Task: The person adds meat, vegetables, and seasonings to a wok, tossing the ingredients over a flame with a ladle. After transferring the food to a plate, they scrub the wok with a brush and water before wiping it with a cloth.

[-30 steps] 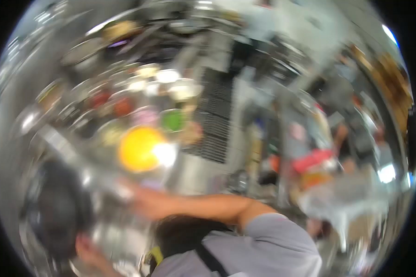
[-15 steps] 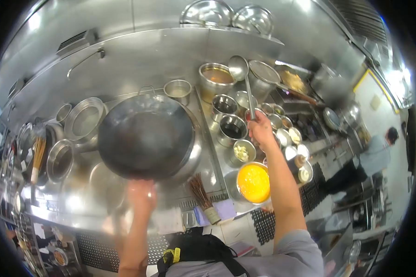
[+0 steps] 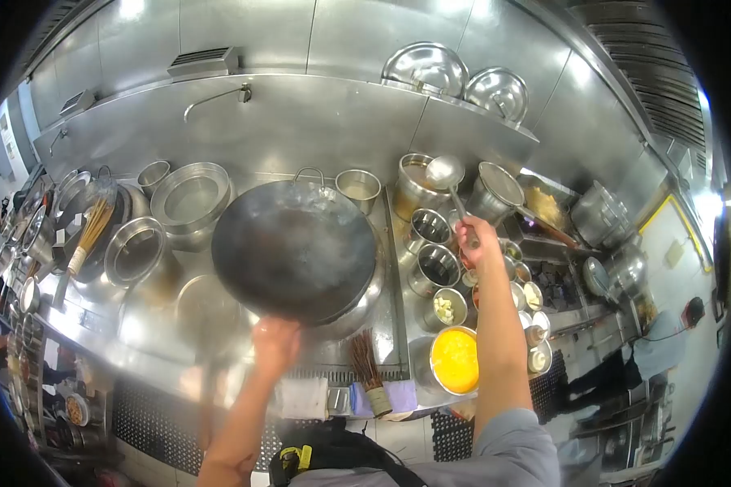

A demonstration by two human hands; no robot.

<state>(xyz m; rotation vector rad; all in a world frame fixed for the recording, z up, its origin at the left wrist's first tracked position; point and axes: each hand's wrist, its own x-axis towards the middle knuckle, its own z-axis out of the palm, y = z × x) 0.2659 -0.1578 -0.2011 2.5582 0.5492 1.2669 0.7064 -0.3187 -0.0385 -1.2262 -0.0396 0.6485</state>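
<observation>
My left hand (image 3: 276,345) is closed at the near rim of a dark wok (image 3: 292,260); the hand hides the part it grips. The wok holds no food I can see, and a faint haze hangs over its right half. Fingers of my right hand (image 3: 477,238) are wrapped round the handle of a steel ladle (image 3: 444,172). The ladle's bowl is at the right side of a tall pot of brownish liquid (image 3: 410,195). Below my right hand stand cups of dark sauce (image 3: 437,268), a cup of pale chopped pieces (image 3: 445,308) and a bowl of yellow egg-like liquid (image 3: 455,361).
A strainer (image 3: 502,185) rests over a pot at the back right. Steel basins (image 3: 191,199) and a bamboo brush (image 3: 89,235) stand left of the wok. A dark twig brush (image 3: 365,361) and folded cloths (image 3: 300,398) lie at the front edge. Another person (image 3: 658,349) is at the far right.
The whole view has shifted, so most things sit lower and further right. The ladle's bowl has come closer to the tall pot. Haze shows more clearly in the wok.
</observation>
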